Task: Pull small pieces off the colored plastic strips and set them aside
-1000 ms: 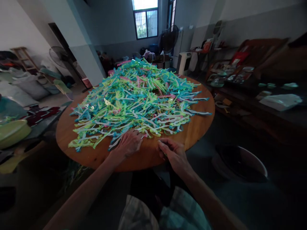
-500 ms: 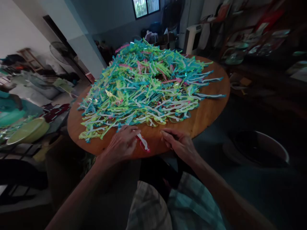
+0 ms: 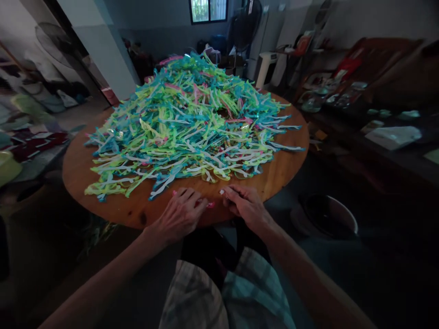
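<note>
Wood, round and warm brown, makes the surface point(image 3: 113, 212) in front of the person, and a broad heap of strips point(image 3: 192, 123) covers most of it. The strips are blue, yellow-green and white with a few pink ones among them, tangled and glossy, mounded highest toward the back and thinning to loose ends at the near edge and the right.

Before the heap, near the rim, the left grip point(image 3: 181, 211) lies back up with its fingers bent over a pink strip point(image 3: 210, 205). One end of this strip shows beyond the fingertips and another bit of pink shows by the knuckles; the rest is hidden, so I cannot tell whether the fingers close on it or only press it down. Just beside it, the right grip point(image 3: 242, 201) has thumb and fingers pinched together on a small white bit point(image 3: 222, 192), too small to make out. The two grips are close but apart.

Below the rim, checked cloth point(image 3: 226, 292) covers the person's lap. On the floor to the right stands a round bucket point(image 3: 329, 217) with a pale rim. Far left, a yellow basin point(image 3: 7, 167) is cut by the edge of the view, near some dark red cloth point(image 3: 37, 145). Behind the heap are a standing fan point(image 3: 244, 27) and a barred window point(image 3: 208, 10).
</note>
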Demonstrator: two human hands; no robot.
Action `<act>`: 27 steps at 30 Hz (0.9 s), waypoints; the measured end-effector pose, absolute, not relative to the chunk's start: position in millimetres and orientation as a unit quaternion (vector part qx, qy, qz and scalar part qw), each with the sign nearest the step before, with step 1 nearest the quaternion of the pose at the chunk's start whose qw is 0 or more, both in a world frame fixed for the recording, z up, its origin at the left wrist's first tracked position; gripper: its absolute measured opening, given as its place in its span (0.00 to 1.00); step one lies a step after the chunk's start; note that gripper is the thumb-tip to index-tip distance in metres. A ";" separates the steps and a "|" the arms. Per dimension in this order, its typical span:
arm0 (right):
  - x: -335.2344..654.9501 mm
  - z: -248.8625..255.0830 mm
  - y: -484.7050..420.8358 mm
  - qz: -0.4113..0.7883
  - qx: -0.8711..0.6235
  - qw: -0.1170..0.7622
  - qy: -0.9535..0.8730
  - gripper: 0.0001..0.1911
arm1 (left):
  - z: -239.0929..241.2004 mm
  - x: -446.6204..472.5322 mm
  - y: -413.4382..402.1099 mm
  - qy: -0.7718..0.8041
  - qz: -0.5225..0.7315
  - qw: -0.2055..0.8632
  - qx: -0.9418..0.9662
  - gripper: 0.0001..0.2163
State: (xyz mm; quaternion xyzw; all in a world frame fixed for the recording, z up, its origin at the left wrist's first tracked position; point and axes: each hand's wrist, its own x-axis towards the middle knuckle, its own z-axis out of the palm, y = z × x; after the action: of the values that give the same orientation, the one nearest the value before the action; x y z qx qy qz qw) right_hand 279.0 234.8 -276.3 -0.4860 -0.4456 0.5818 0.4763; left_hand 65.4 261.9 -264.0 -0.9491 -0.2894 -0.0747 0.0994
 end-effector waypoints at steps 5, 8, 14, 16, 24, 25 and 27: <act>279.5 -280.4 241.2 0.606 -0.482 0.468 -0.425 0.20 | -266.9 70.9 264.8 -0.326 -0.108 0.044 -0.938 0.10; 277.1 -278.4 241.8 0.595 -0.490 0.467 -0.433 0.20 | -268.3 72.1 263.2 -0.345 -0.124 0.008 -0.930 0.11; 274.5 -275.4 239.8 0.587 -0.492 0.453 -0.457 0.20 | -270.1 73.7 263.7 -0.356 -0.114 0.004 -0.927 0.13; 275.6 -278.6 239.1 0.579 -0.493 0.443 -0.475 0.19 | -272.0 74.5 264.8 -0.361 -0.109 0.002 -0.926 0.13; 277.3 -285.3 236.0 0.527 -0.491 0.432 -0.543 0.21 | -266.5 75.7 263.9 -0.360 -0.073 0.014 -0.930 0.12; 276.9 -284.6 235.7 0.522 -0.493 0.430 -0.547 0.21 | -265.3 75.5 263.5 -0.360 -0.068 0.013 -0.930 0.12; 275.9 -282.5 235.2 0.510 -0.496 0.423 -0.560 0.22 | -264.2 75.1 263.1 -0.364 -0.062 0.013 -0.929 0.12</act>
State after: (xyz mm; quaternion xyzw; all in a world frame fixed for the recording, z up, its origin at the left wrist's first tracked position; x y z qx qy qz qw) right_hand 275.9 235.2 -282.5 -0.4962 -0.5604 0.5103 0.4234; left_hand 75.1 263.1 -264.2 -0.9292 -0.3639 -0.0625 0.0132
